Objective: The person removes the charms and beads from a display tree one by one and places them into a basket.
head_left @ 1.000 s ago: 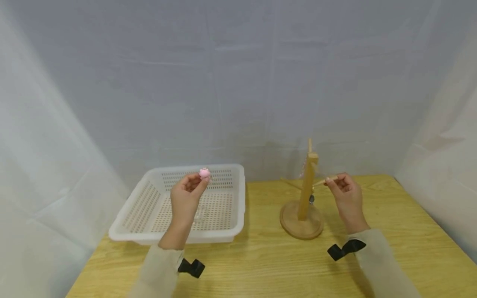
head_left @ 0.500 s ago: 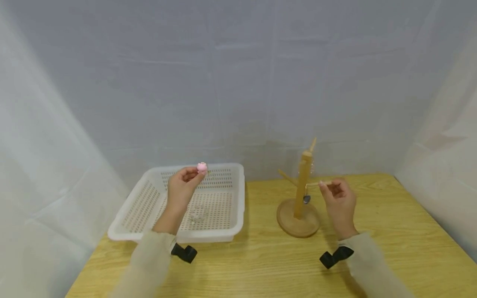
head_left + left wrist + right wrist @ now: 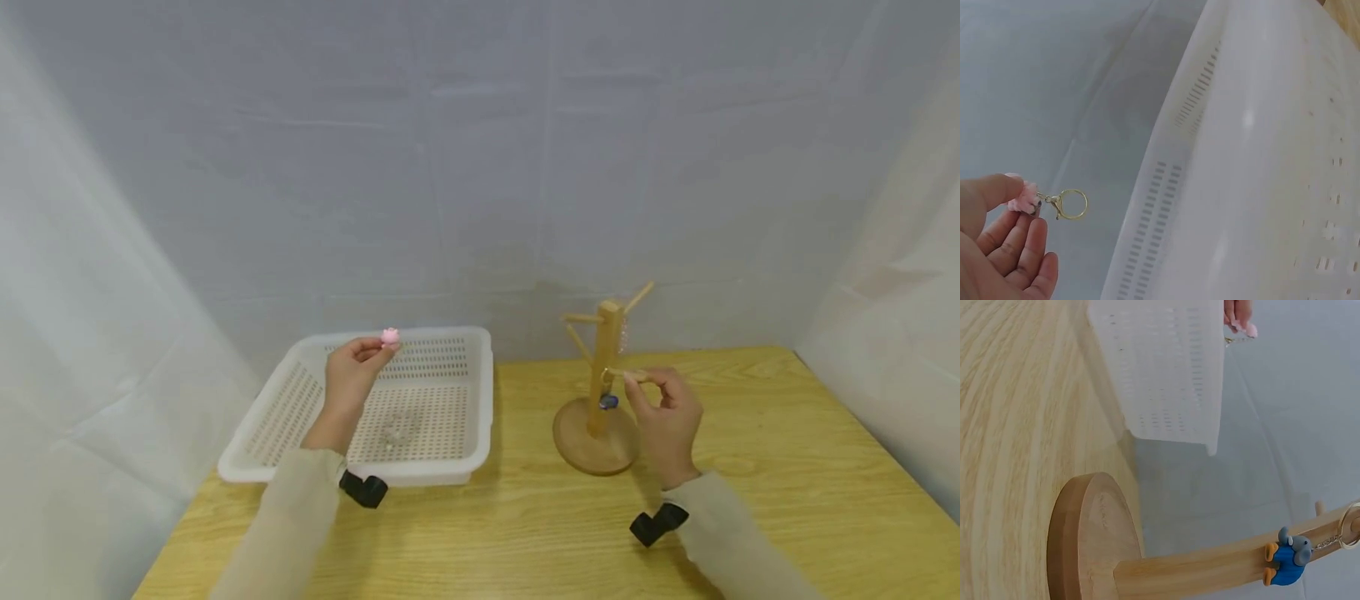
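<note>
My left hand (image 3: 348, 379) pinches a pink figure keychain (image 3: 390, 337) between thumb and fingertips, above the basket. In the left wrist view its gold ring (image 3: 1074, 204) sticks out past the fingers. My right hand (image 3: 667, 417) pinches a peg (image 3: 626, 373) of a wooden peg stand (image 3: 606, 358) by its outer part. From this peg hangs an elephant keychain (image 3: 1289, 556), grey-headed with a blue body and orange feet, close beside the post. Something pink and beaded (image 3: 624, 335) hangs from another peg at the back.
A white plastic basket (image 3: 480, 400) stands left of the stand, with a clear beaded loop (image 3: 400, 427) lying in it. The stand's round base (image 3: 581, 446) rests on the wooden table (image 3: 517, 533). Pale sheeting (image 3: 495, 183) rises behind and at both sides.
The stand has turned on the table, swinging its pegs round. My right hand has moved left with the peg, and my left hand has shifted slightly left and up with the pink keychain.
</note>
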{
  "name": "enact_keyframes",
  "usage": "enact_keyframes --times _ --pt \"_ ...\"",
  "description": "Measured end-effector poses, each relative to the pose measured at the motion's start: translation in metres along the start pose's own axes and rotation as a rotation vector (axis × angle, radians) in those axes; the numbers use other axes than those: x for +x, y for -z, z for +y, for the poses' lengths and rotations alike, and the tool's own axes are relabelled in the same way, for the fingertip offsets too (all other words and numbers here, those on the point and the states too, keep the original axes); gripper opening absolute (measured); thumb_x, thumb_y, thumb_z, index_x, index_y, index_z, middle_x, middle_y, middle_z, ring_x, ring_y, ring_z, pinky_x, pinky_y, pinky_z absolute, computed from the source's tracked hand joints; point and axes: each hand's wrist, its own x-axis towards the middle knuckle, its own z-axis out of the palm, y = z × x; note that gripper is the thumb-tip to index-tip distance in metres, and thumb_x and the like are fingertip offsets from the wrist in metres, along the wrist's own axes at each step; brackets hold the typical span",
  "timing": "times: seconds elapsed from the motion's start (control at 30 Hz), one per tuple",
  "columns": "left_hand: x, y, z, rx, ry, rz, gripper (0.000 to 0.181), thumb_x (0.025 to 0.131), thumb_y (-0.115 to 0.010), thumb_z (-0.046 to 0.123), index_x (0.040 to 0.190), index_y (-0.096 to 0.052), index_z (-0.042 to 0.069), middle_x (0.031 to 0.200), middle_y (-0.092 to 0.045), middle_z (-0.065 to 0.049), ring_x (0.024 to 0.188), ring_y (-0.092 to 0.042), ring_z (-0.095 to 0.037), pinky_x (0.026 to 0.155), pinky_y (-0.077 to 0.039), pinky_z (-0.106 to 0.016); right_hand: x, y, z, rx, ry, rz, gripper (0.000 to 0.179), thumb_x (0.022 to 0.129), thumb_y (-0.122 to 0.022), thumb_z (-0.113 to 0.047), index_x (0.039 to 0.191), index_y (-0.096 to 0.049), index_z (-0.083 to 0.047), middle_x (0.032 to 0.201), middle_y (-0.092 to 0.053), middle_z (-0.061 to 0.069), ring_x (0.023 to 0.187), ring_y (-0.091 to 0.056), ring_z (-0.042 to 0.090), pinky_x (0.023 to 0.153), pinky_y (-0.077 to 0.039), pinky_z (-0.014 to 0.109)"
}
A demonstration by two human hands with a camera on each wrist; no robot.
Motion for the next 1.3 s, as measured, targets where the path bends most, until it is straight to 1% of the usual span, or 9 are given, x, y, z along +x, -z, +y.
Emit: enact_keyframes --times 0.27,0.43,0.63,0.77,0.87,0.97,1.1,1.2,1.3 --pt "0.007 0.0 -0.008 0.055 0.004 0.016 0.029 0.085 -0.07 0.02 0.103 -0.065 -0.003 0.074 -0.061 0.008 0.071 -0.054 -0.004 0.071 -0.044 -0.022 -0.003 -0.004 -0.003 -0.065 0.077 -0.059 0.02 0.064 -0.063 0.031 0.079 -0.059 0.018 0.078 -0.064 0.02 0.083 -0.062 0.005 0.077 -0.05 0.016" --pt "0.012 0.0 -0.015 0.078 0.028 0.038 0.032 0.086 -0.07 0.023 0.105 -0.066 -0.002 0.081 -0.065 0.001 0.074 -0.055 -0.006 0.071 -0.045 -0.023 -0.008 0.001 0.004 -0.097 0.108 -0.106 0.023 0.064 -0.067 0.027 0.083 -0.063 0.015 0.082 -0.064 0.02 0.087 -0.061 0.004 0.081 -0.049 0.015" --pt "0.011 -0.001 -0.021 0.041 0.066 0.068 0.03 0.087 -0.068 0.023 0.107 -0.065 0.001 0.093 -0.064 -0.006 0.085 -0.055 -0.014 0.075 -0.044 -0.026 -0.009 0.017 0.025 0.082 0.105 -0.187 0.022 0.075 -0.071 0.014 0.094 -0.062 0.019 0.094 -0.064 0.022 0.094 -0.061 0.013 0.084 -0.05 0.019" --pt "0.01 -0.002 -0.022 0.051 0.049 0.073 0.027 0.087 -0.068 0.02 0.106 -0.065 0.001 0.094 -0.065 -0.008 0.086 -0.055 -0.016 0.076 -0.045 -0.028 0.003 0.024 0.032 0.155 0.014 -0.128 0.017 0.082 -0.064 0.013 0.098 -0.062 0.018 0.096 -0.067 0.015 0.095 -0.061 0.016 0.088 -0.048 0.023" --pt "0.01 -0.001 -0.023 0.057 0.052 0.073 0.027 0.088 -0.068 0.019 0.106 -0.065 0.0 0.092 -0.065 -0.007 0.085 -0.055 -0.015 0.078 -0.045 -0.03 0.02 0.026 0.033 0.081 -0.126 -0.067 0.016 0.085 -0.06 0.011 0.1 -0.065 0.011 0.095 -0.069 0.004 0.091 -0.062 0.011 0.082 -0.048 0.019" --pt "0.011 0.0 -0.025 0.057 0.048 0.074 0.026 0.087 -0.067 0.017 0.106 -0.065 -0.001 0.092 -0.066 -0.008 0.084 -0.055 -0.013 0.08 -0.045 -0.031 0.038 0.027 0.032 -0.043 -0.285 -0.043 0.016 0.089 -0.062 0.0 0.103 -0.067 0.005 0.094 -0.069 -0.005 0.086 -0.062 0.006 0.074 -0.047 0.016" --pt "0.013 0.0 -0.026 0.064 0.018 0.09 0.024 0.086 -0.068 0.014 0.104 -0.066 -0.002 0.091 -0.068 -0.008 0.077 -0.056 -0.005 0.078 -0.046 -0.025 0.061 0.027 0.029 -0.172 -0.43 -0.087 0.027 0.09 -0.065 -0.019 0.112 -0.067 -0.003 0.096 -0.067 -0.015 0.088 -0.061 0.003 0.075 -0.046 0.014" --pt "0.014 0.001 -0.027 0.066 -0.002 0.105 0.023 0.084 -0.069 0.012 0.103 -0.067 -0.002 0.09 -0.069 -0.007 0.07 -0.056 0.002 0.071 -0.045 -0.017 0.073 0.026 0.027 -0.198 -0.456 -0.161 0.035 0.09 -0.065 -0.024 0.119 -0.064 -0.004 0.1 -0.065 -0.017 0.093 -0.06 0.002 0.081 -0.047 0.012" --pt "0.013 0.0 -0.026 0.059 -0.006 0.101 0.024 0.084 -0.069 0.011 0.103 -0.067 -0.002 0.091 -0.07 -0.008 0.068 -0.055 0.005 0.068 -0.045 -0.013 0.082 0.025 0.026 -0.145 -0.446 -0.241 0.038 0.09 -0.064 -0.022 0.123 -0.061 -0.003 0.103 -0.065 -0.014 0.094 -0.061 0.004 0.083 -0.049 0.015"
